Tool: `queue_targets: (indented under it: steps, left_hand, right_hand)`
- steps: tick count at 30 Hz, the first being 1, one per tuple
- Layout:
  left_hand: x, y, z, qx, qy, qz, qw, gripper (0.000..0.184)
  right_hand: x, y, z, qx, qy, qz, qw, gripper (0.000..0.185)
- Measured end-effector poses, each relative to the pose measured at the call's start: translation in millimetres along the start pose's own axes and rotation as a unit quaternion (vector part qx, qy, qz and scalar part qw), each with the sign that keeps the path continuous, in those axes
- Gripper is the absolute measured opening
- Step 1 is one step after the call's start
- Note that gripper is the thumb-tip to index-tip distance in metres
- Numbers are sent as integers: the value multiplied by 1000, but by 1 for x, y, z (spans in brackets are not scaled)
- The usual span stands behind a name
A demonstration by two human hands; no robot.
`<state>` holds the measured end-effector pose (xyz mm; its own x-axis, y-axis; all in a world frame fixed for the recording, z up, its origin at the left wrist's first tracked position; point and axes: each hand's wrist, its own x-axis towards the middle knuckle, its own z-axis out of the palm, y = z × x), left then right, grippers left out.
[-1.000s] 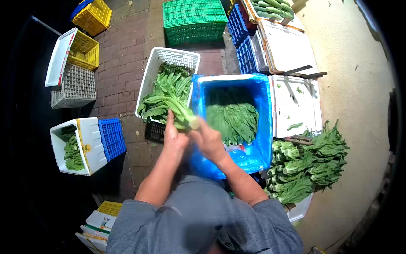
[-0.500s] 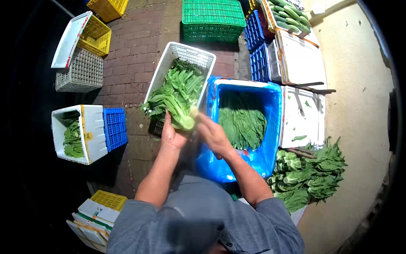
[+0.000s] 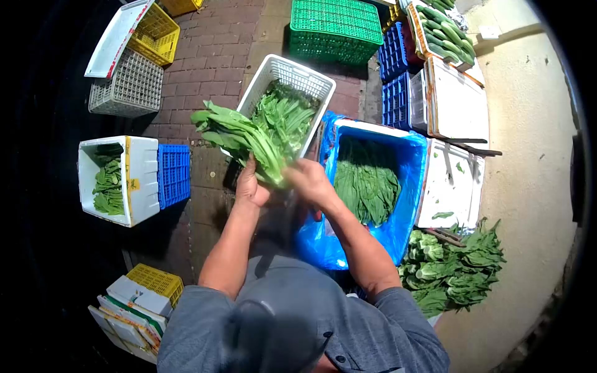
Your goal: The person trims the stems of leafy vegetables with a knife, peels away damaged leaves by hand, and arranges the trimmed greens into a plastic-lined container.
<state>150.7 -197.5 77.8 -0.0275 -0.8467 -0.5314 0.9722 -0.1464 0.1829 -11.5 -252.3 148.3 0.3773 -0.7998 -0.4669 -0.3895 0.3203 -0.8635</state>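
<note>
My left hand (image 3: 251, 188) is closed around the pale lower stalks of a leafy lettuce head (image 3: 245, 138). Its leaves fan out up and to the left, over the near part of a white slotted basket (image 3: 323, 82). At the cut base of the stalks is my right hand (image 3: 313, 183), curled and partly blurred by motion; a small dark reddish bit shows below it, and what its fingers hold is unclear. More loose green leaves (image 3: 286, 118) lie inside the basket. To the right, a foam box lined with blue plastic (image 3: 407, 193) contains stacked long green leaves (image 3: 367, 189).
Leafy bunches (image 3: 454, 267) are piled at the right, below a white foam lid (image 3: 449, 186). Cucumbers (image 3: 446, 34) fill a box at the upper right. A green crate (image 3: 336, 31) stands beyond the basket. At the left is a foam box (image 3: 143, 180) beside a blue crate (image 3: 174, 176).
The lettuce head has swung up and left, its leaves now reaching past the basket's left rim. My right hand stays by the stalk base. The whole view has shifted slightly.
</note>
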Motion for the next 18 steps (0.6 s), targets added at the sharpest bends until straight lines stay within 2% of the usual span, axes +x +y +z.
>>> queue_targets:
  steps: [2, 5, 8, 9, 11, 15, 16, 18]
  left_hand:
    - [4, -1, -5, 8, 34, 25, 999, 55]
    - [1, -8, 7, 27, 89, 71, 993, 52]
    - [6, -15, -3, 69, 168, 96, 979, 52]
    - [9, -18, -9, 54, 147, 83, 984, 53]
    - [7, -21, 4, 61, 172, 96, 979, 53]
    - [8, -23, 8, 60, 194, 95, 975, 51]
    - [8, -21, 7, 65, 211, 92, 971, 51]
    - [10, -17, -3, 66, 222, 90, 969, 50]
  right_hand:
    - [1, 11, 4, 0, 29, 2, 1000, 33]
    - [4, 26, 14, -76, 95, -21, 992, 32]
    - [6, 28, 16, -17, 127, 9, 992, 31]
    - [9, 34, 18, 0, 138, 15, 990, 31]
    - [16, 49, 22, 35, 162, 25, 986, 31]
    - [27, 71, 14, 120, 123, 111, 979, 31]
    - [24, 63, 13, 182, 137, 92, 969, 30]
    - [28, 60, 8, 185, 159, 107, 964, 20]
